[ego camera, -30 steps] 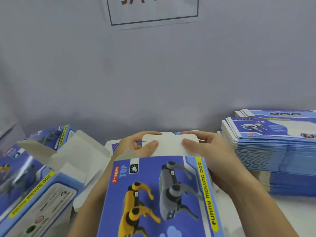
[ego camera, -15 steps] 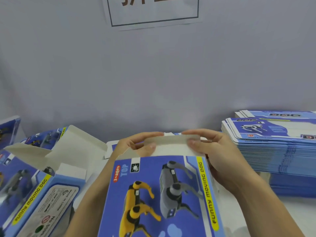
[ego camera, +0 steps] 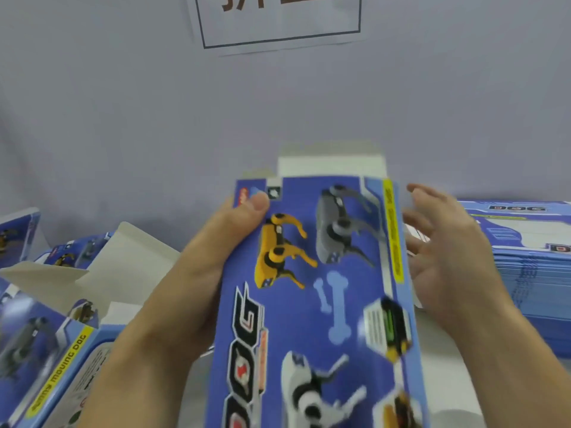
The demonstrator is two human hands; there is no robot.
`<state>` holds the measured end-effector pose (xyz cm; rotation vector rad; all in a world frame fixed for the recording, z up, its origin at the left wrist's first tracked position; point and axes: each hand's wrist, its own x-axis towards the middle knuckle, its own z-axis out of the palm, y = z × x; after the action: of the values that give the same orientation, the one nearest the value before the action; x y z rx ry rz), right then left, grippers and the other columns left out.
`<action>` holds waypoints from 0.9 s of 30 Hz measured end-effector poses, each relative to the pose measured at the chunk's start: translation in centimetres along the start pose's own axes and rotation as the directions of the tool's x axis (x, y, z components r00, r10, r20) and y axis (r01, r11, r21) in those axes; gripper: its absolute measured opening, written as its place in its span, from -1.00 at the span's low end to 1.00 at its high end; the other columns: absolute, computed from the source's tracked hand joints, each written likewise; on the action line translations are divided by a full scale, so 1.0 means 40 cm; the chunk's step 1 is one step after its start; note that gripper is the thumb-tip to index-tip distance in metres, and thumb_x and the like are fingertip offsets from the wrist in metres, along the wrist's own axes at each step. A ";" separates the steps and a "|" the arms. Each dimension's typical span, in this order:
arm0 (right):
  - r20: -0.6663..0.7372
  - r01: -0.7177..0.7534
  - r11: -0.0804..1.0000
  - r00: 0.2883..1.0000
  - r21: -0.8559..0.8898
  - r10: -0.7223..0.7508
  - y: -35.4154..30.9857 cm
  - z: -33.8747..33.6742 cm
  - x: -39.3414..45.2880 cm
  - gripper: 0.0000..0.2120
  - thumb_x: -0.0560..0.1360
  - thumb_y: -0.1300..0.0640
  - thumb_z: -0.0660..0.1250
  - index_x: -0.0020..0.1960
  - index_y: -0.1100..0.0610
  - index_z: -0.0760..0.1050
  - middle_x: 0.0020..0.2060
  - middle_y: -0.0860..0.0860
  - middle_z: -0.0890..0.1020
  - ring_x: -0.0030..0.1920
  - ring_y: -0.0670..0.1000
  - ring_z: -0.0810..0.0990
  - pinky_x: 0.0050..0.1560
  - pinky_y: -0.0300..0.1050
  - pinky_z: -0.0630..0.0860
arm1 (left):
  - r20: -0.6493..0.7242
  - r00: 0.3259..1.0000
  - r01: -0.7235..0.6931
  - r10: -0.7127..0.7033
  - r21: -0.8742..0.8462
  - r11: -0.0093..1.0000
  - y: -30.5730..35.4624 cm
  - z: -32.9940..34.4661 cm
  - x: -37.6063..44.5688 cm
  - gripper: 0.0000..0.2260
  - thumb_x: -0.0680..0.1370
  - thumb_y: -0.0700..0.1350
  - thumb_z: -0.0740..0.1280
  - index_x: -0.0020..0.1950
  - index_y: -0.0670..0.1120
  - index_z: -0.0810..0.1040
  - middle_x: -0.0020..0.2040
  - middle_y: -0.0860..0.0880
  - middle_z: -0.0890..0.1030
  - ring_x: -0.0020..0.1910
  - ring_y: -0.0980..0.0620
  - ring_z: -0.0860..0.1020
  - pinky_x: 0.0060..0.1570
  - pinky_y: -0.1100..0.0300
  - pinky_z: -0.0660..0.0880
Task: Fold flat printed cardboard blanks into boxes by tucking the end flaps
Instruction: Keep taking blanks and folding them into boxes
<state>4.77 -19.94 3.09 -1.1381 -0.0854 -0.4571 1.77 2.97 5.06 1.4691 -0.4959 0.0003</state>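
Box in work: a blue printed box (ego camera: pixel 312 304) is held up in the middle of the view, above the tabletop (ego camera: pixel 457 381), with the face with the yellow and grey robot dogs turned to the camera.
Far end of the box: a white flap (ego camera: pixel 332 163) is seen standing up past the far edge; whether this end is tucked cannot be told, and the inside is not shown.
Left hand: the left hand (ego camera: pixel 213 257) is closed on the left edge of the box, the thumb is pressed on the printed face near the far corner and the other fingers are hidden behind.
Right hand: the right hand (ego camera: pixel 445 257) is spread, with fingers loose, just beside the right edge of the box; contact cannot be told because of blur.
Flat blanks: a stack of flat blanks (ego camera: pixel 525 257) is laid on the tabletop at the right.
Other boxes: folded boxes (ego camera: pixel 55 335) are placed at the left, one with white end flaps open; its content is not visible.
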 end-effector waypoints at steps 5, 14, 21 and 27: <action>0.515 0.244 0.953 0.849 -0.176 -0.122 -0.033 0.030 -0.017 -0.66 0.53 -0.29 0.20 0.25 -0.25 0.51 0.13 -0.17 0.66 0.06 -0.08 0.67 -0.05 -0.12 0.57 | -0.112 0.957 -0.282 0.267 -0.157 0.946 -0.051 -0.004 0.029 -0.41 0.46 0.14 0.45 0.38 -0.13 0.48 0.11 -0.19 0.69 -0.06 -0.17 0.70 -0.14 0.00 0.64; 0.446 0.318 0.936 0.867 -0.153 -0.222 0.016 0.059 -0.039 -0.65 0.57 -0.12 0.23 0.34 -0.13 0.40 0.09 -0.05 0.67 0.09 0.03 0.68 0.09 0.12 0.59 | -0.086 0.960 -0.268 0.266 -0.015 0.963 -0.070 0.022 0.057 -0.67 0.54 0.11 0.34 0.30 0.10 0.52 0.14 -0.08 0.69 -0.05 -0.07 0.71 -0.19 0.13 0.64; 0.402 0.318 0.936 0.885 -0.152 -0.235 0.026 0.082 -0.037 -0.86 0.67 0.10 0.11 -0.04 0.06 0.37 -0.45 -0.15 0.62 -0.42 -0.30 0.60 -0.39 -0.45 0.47 | -0.191 0.965 -0.192 0.181 -0.036 0.981 -0.089 0.067 0.068 -0.44 0.46 0.37 0.23 0.30 0.04 0.46 -0.13 -0.11 0.71 -0.21 -0.12 0.70 -0.22 -0.01 0.64; 0.166 0.252 0.961 0.959 -0.118 -0.231 0.045 0.109 -0.057 -0.82 0.45 -0.13 0.22 -0.12 -0.02 0.41 -0.47 -0.16 0.46 -0.39 -0.10 0.51 -0.35 -0.12 0.49 | -0.370 0.905 -0.204 0.210 0.056 0.977 -0.073 0.085 0.068 -0.72 0.64 0.15 0.19 -0.05 -0.05 0.48 -0.23 -0.19 0.60 -0.39 -0.08 0.63 -0.36 -0.02 0.53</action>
<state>4.13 -14.78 2.76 -1.3042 -0.3327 -0.6011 3.99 -1.39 3.24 1.3833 -0.3356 0.4482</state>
